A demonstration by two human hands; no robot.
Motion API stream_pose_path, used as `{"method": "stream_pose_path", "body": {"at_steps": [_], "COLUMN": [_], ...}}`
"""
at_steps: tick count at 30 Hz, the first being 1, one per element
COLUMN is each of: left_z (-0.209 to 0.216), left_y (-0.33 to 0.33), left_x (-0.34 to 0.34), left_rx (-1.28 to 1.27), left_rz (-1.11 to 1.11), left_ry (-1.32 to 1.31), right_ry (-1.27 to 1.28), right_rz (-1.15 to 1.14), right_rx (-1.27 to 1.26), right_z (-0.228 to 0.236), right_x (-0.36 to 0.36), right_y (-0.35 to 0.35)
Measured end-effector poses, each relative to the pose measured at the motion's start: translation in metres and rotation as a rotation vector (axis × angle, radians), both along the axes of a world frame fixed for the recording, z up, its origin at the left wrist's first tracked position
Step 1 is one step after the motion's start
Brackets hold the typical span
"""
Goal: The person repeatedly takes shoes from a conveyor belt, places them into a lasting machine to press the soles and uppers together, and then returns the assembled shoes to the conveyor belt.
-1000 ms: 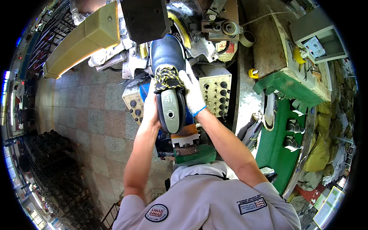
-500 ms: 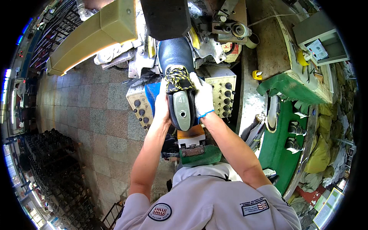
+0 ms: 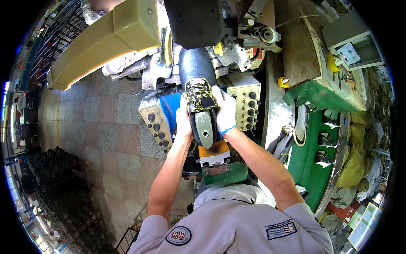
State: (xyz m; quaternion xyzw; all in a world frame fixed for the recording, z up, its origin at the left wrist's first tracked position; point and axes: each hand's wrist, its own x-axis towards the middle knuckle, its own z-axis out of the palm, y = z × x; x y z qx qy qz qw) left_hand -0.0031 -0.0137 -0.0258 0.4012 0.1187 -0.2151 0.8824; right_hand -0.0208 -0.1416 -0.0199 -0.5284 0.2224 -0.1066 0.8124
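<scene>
shifting slightly toward 6 o'clock since 1 second ago, the laced dark shoe (image 3: 195, 63) on its green-grey last (image 3: 204, 126) now has its toe at the lower edge of the black block (image 3: 194, 25) at 12 o'clock, seemingly freer of the 2 yellow pads (image 3: 219, 48). the bare left hand (image 3: 184, 122) at 9 o'clock and gloved right hand (image 3: 226, 109) at 3 o'clock grasp its sides.

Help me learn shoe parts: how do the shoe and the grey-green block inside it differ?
Colour: the shoe is dark blue and black, while the block is grey-green.
Features: the shoe carries yellow-and-black laces; the block has a round hole.
Position: the shoe surrounds the block, which shows only through the shoe's opening.
Shared: both lie lengthwise in the same direction.
</scene>
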Motion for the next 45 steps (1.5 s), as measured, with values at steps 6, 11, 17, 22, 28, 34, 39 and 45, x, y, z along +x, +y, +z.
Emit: {"method": "stream_pose_path", "body": {"at_steps": [6,11,17,22,28,34,39,45], "left_z": [-0.005,0.007,0.029,0.05,0.053,0.05,0.048,0.017], "left_y": [0.0,0.002,0.007,0.009,0.0,0.003,0.001,0.002], "left_x": [0.0,-0.007,-0.01,-0.011,-0.009,-0.003,-0.002,0.001], "left_rx": [0.031,0.009,-0.048,0.043,0.05,0.007,-0.009,0.02], "left_rz": [-0.024,0.002,-0.054,-0.029,0.024,-0.012,-0.013,-0.033], "left_ry": [-0.083,-0.059,0.027,0.048,0.049,0.107,0.079,-0.009], "right_ry": [-0.005,-0.001,0.01,0.029,0.084,0.036,0.044,0.021], "right_rz": [0.019,0.007,-0.008,-0.056,-0.02,-0.014,0.016,-0.004], "right_rx": [0.052,0.086,0.156,0.077,-0.018,0.162,0.177,0.081], "right_z": [-0.006,0.011,0.007,0.033,0.033,0.021,0.023,0.011], "right_x": [-0.002,-0.001,-0.003,-0.005,-0.003,0.002,0.001,0.002], "right_y": [-0.004,-0.002,-0.001,0.007,-0.005,-0.003,-0.002,-0.001]}}
